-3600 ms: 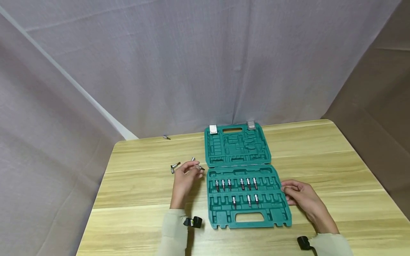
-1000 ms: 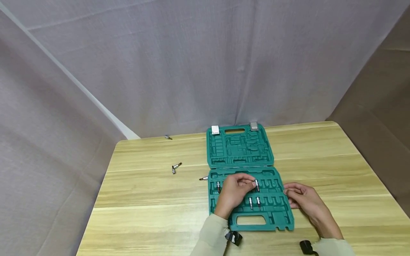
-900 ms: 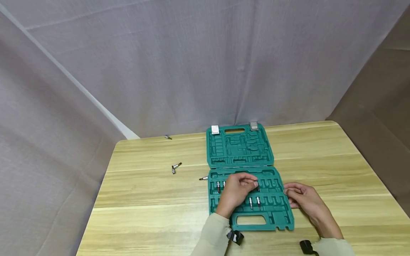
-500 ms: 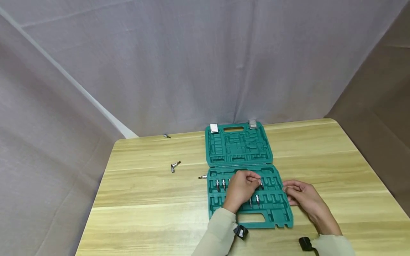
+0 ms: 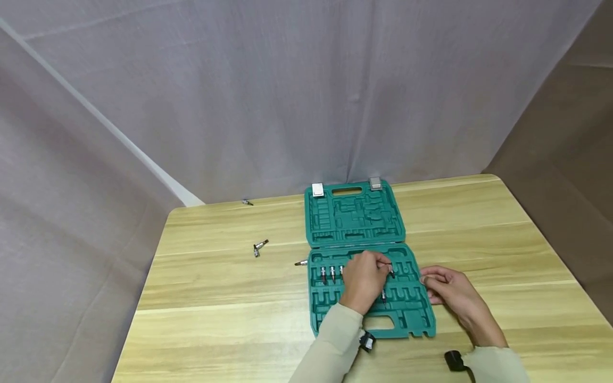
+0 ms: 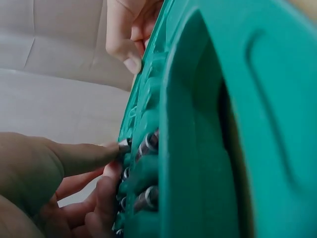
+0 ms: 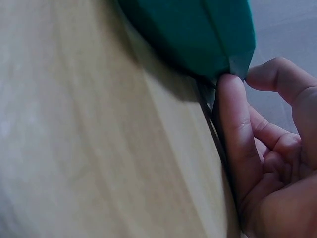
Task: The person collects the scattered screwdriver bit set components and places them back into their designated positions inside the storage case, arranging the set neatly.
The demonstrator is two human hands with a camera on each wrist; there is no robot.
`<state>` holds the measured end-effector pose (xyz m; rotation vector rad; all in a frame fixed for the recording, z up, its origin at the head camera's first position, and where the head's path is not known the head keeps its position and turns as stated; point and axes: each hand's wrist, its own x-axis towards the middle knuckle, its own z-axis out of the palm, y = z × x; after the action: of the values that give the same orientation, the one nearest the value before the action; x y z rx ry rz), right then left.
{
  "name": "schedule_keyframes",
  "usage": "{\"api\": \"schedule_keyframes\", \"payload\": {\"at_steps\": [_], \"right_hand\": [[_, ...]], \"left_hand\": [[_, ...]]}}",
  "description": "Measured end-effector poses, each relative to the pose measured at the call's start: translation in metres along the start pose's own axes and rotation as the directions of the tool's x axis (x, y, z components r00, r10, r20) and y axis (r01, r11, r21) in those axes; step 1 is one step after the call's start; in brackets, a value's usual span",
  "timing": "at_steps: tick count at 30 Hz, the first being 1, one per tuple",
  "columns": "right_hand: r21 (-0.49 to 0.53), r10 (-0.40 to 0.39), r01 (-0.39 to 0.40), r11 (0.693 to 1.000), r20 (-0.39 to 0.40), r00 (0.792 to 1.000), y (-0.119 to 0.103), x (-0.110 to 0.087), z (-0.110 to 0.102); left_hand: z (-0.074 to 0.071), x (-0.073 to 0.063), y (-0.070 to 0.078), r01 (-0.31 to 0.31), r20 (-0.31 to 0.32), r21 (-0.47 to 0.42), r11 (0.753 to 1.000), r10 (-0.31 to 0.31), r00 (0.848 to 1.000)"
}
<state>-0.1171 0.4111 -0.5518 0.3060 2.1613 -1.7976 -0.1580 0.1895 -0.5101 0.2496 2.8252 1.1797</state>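
A green tool case point(image 5: 419, 322) lies open flat on the wooden table. Over its upper slot row, my left hand point(image 5: 364, 279) pinches a bit socket point(image 5: 392, 274) between thumb and fingers, the dark tip pointing toward me. The left wrist view shows the thumb pressing the silver socket end point(image 6: 125, 145) at the row of slots. My right hand point(image 5: 450, 290) holds the case's right edge between thumb and index finger, and the right wrist view shows that green edge point(image 7: 198, 34). Bit sockets point(image 5: 332, 274) sit in the upper row's left slots; others are hidden behind my left hand.
One loose bit socket point(image 5: 301, 263) lies against the case's left side. Two more point(image 5: 261, 244) lie together farther left, and another bit socket point(image 5: 247, 202) is near the table's back edge. The lid point(image 5: 354, 234) reaches back toward the grey curtain point(image 5: 268, 106).
My left hand has come from the loose bits left of the case to the upper row with a bit socket, then shifted slightly right over the last second. My right hand has stayed at the edge.
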Motion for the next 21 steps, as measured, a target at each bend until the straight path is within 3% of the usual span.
{"api": "schedule_keyframes", "payload": {"at_steps": [11, 21], "right_hand": [[-0.004, -0.014, 0.014, 1.0, -0.007, 1.0, -0.002, -0.001, 0.001], [0.015, -0.013, 0.013, 1.0, -0.01, 1.0, -0.002, -0.001, 0.001]], "left_hand": [[0.005, 0.006, 0.0, -0.006, -0.088, 0.001, 1.0, 0.006, 0.996], [0.004, 0.011, 0.002, 0.034, -0.06, 0.02, 0.999, -0.033, 0.998]]}}
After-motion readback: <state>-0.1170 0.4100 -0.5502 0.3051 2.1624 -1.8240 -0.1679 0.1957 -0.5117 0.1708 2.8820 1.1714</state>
